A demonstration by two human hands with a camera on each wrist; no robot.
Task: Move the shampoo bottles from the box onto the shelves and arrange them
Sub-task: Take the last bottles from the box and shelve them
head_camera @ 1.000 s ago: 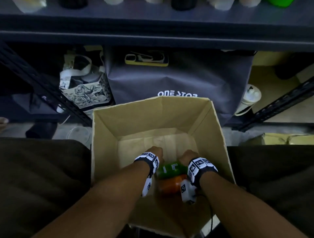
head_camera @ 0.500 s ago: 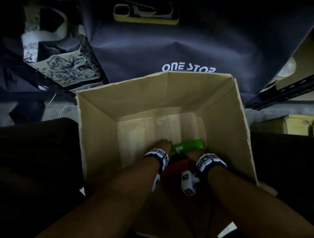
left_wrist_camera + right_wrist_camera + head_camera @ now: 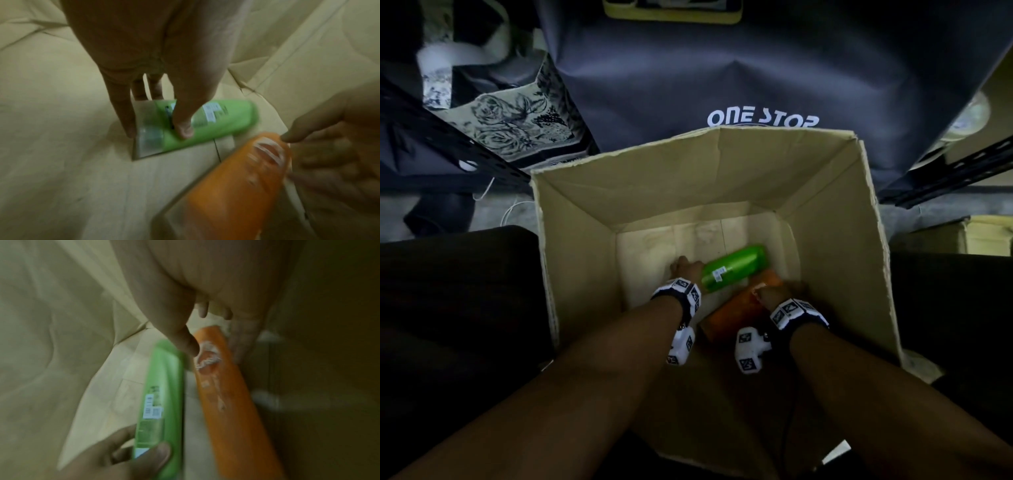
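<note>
A green shampoo bottle [image 3: 736,266] lies on the floor of the open cardboard box [image 3: 835,240], and an orange bottle [image 3: 736,310] lies beside it on the near right. My left hand [image 3: 686,270] reaches down into the box. In the left wrist view this left hand [image 3: 156,132] pinches the green bottle [image 3: 226,118] near its clear cap end, thumb on top and fingers behind. My right hand [image 3: 214,352] holds the far end of the orange bottle [image 3: 232,402], with the thumb on one side and the fingers on the other. Both wrist views are blurred.
A dark grey "ONE STOP" bag [image 3: 722,68] stands behind the box, with a floral bag [image 3: 510,126] to its left. Black shelf braces [image 3: 945,174] cross at the right and left. Dark surfaces [image 3: 448,308] flank the box. A flat cardboard piece [image 3: 962,236] lies to the right.
My head has dropped closer to the box. Both hands have reached deeper. The green bottle has swung out toward the far right, and the orange bottle shows beside it.
</note>
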